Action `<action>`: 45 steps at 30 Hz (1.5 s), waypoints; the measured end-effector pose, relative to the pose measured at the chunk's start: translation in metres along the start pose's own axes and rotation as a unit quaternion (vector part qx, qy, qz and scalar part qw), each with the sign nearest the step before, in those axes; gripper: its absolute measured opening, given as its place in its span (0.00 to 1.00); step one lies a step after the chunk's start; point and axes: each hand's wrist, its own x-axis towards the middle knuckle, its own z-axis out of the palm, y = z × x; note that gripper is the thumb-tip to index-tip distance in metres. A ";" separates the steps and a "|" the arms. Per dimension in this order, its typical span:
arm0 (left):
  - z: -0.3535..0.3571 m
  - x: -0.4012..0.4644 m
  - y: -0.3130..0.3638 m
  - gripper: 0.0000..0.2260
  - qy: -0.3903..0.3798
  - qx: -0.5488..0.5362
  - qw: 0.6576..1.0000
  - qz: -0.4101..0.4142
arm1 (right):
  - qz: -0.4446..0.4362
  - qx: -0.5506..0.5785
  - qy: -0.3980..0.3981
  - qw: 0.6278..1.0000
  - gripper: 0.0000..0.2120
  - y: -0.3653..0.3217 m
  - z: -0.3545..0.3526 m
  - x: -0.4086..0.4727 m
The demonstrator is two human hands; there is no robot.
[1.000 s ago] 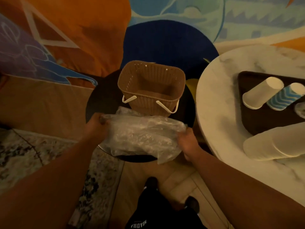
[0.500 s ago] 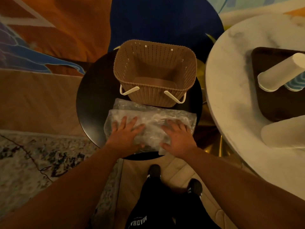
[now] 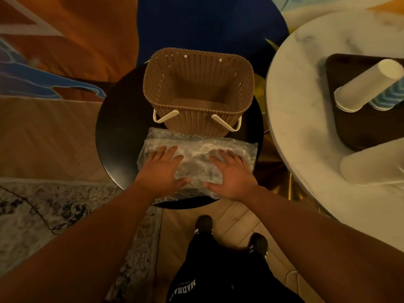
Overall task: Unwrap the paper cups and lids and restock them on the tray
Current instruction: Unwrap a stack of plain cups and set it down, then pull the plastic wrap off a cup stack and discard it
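Observation:
A crumpled clear plastic wrapper [image 3: 196, 149] lies flat on the small round black table [image 3: 118, 136], just in front of the basket. My left hand [image 3: 161, 171] presses on its left half and my right hand [image 3: 231, 173] on its right half, both palms down with fingers spread. On the white marble table [image 3: 295, 119] at the right sits a dark tray [image 3: 367, 127]. A stack of white paper cups [image 3: 367, 86] lies on it, with a blue patterned stack [image 3: 389, 97] behind. Another white cup stack [image 3: 376, 165] lies in front of the tray.
An empty brown woven basket [image 3: 196, 95] with white handles stands at the back of the black table. A patterned rug [image 3: 43, 204] lies at the left. My feet [image 3: 231, 235] stand on the wooden floor below the table edge.
One second ago both hands held the wrapper up by its ends. They have since laid it on the black table and now rest flat on it.

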 end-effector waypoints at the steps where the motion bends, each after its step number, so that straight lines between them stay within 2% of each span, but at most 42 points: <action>1: -0.006 -0.004 0.005 0.34 0.029 -0.011 0.999 0.011 | -0.008 0.009 0.015 1.000 0.38 0.001 -0.005 -0.005; 4: -0.023 -0.013 0.034 0.35 0.094 -0.040 0.993 0.058 | -0.017 0.044 0.029 0.998 0.36 0.006 -0.026 -0.028; 6: -0.031 -0.014 0.060 0.32 0.125 -0.060 0.986 0.087 | -0.021 0.067 0.019 0.997 0.33 0.014 -0.040 -0.046; 10: -0.053 -0.017 0.151 0.23 0.185 -0.086 0.966 0.160 | -0.013 0.088 0.028 0.996 0.24 0.049 -0.074 -0.104; 12: -0.063 -0.020 0.207 0.19 0.211 -0.094 0.951 0.203 | 0.007 0.112 0.021 0.993 0.24 0.073 -0.083 -0.134; 14: -0.071 -0.026 0.268 0.16 0.236 -0.112 0.931 0.256 | 0.003 0.134 0.030 0.991 0.28 0.100 -0.094 -0.166; 17: -0.081 -0.036 0.363 0.15 0.273 -0.148 0.889 0.335 | 0.035 0.133 -0.013 0.990 0.21 0.156 -0.093 -0.213; 21: -0.091 -0.035 0.477 0.13 0.346 -0.180 0.829 0.402 | -0.002 0.151 0.060 0.987 0.22 0.216 -0.093 -0.270; 22: -0.097 -0.029 0.499 0.13 0.349 -0.170 0.832 0.396 | -0.013 0.165 0.081 0.983 0.20 0.228 -0.092 -0.279; 23: -0.104 -0.022 0.519 0.14 0.335 -0.154 0.850 0.375 | -0.005 0.168 0.076 0.983 0.16 0.241 -0.093 -0.287; 25: -0.121 -0.003 0.549 0.19 0.295 -0.110 0.903 0.292 | 0.012 0.159 0.069 0.985 0.12 0.268 -0.094 -0.301; 28: -0.135 0.029 0.571 0.26 0.234 -0.020 0.959 0.158 | 0.034 0.158 0.094 0.982 0.12 0.298 -0.098 -0.316; 30: -0.132 0.043 0.576 0.28 0.184 -0.003 0.978 0.095 | 0.058 0.171 0.105 0.978 0.13 0.315 -0.098 -0.322; 33: -0.124 0.047 0.579 0.28 0.149 -0.048 0.985 0.068 | 0.108 0.199 0.108 0.968 0.21 0.333 -0.095 -0.324; 38: -0.118 0.026 0.573 0.24 0.115 -0.079 0.984 0.109 | 0.156 0.322 0.167 0.919 0.45 0.340 -0.092 -0.309; 40: -0.116 0.015 0.569 0.22 0.102 -0.105 0.981 0.127 | 0.124 0.363 0.201 0.901 0.46 0.336 -0.090 -0.299; 42: -0.117 0.004 0.565 0.22 0.107 -0.126 0.978 0.130 | 0.091 0.387 0.230 0.888 0.41 0.331 -0.093 -0.295; 45: -0.132 -0.012 0.561 0.20 0.160 -0.205 0.957 0.129 | 0.036 0.437 0.269 0.858 0.35 0.323 -0.108 -0.301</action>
